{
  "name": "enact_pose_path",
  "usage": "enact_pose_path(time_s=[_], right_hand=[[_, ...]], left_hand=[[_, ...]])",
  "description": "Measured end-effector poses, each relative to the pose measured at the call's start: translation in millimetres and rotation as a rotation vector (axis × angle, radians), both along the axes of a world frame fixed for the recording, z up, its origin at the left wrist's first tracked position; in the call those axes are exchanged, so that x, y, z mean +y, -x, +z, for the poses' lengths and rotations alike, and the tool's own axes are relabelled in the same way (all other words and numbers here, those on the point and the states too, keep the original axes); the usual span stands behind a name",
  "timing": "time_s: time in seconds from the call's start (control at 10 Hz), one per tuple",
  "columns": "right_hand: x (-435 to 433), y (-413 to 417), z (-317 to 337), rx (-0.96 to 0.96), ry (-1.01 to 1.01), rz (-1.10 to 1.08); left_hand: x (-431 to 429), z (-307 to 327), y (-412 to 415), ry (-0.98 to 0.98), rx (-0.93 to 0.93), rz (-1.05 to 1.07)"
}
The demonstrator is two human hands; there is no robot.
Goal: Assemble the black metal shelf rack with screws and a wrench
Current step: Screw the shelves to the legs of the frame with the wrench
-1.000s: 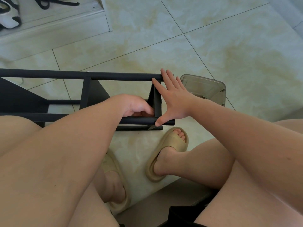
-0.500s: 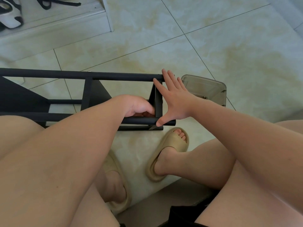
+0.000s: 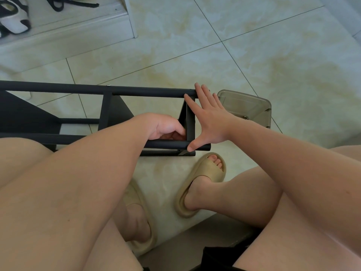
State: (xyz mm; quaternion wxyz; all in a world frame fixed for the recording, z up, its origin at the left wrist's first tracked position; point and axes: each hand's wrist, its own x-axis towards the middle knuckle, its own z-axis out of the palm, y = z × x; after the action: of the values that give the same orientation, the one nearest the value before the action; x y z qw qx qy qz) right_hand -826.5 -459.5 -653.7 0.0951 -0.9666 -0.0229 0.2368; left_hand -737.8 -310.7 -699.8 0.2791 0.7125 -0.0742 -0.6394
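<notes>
The rack (image 3: 58,88) lies on its side on the tile floor (image 3: 273,55), stretched across in front of the person's knees, and all the action is at its right end. The right hand (image 3: 207,122) is spread wide and flat against that end. Its straight fingers (image 3: 201,94) reach up to the tip of the rack's far bar (image 3: 146,92), and the thumb (image 3: 192,146) presses down on the near bar (image 3: 166,144). The left hand (image 3: 164,128) has gone inside the frame, tucked right against the end post (image 3: 190,124) with its fingers curled under. Whether it grips anything in there, I cannot tell, because the knuckles hide it.

A clear box (image 3: 250,106) sits just beside the rack's right end, behind the right hand, with something small and metal showing at its wall. A beige slipper (image 3: 207,173) is planted just on the near side of the rack's right end. A second slipper (image 3: 136,202) sits nearer still, half under the left forearm. Well beyond the rack's far left, shoes (image 3: 13,18) rest on a raised step.
</notes>
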Motion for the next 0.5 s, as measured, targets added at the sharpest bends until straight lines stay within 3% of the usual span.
enact_pose_path(time_s=[0.2, 0.5], right_hand=[[0.0, 0.1, -0.9, -0.004, -0.002, -0.004], [-0.1, -0.5, -0.8, 0.0, -0.002, -0.007]], left_hand=[[-3.3, -3.1, 1.1, -0.005, -0.098, -0.047], [0.5, -4.7, -2.0, 0.008, -0.032, -0.006]])
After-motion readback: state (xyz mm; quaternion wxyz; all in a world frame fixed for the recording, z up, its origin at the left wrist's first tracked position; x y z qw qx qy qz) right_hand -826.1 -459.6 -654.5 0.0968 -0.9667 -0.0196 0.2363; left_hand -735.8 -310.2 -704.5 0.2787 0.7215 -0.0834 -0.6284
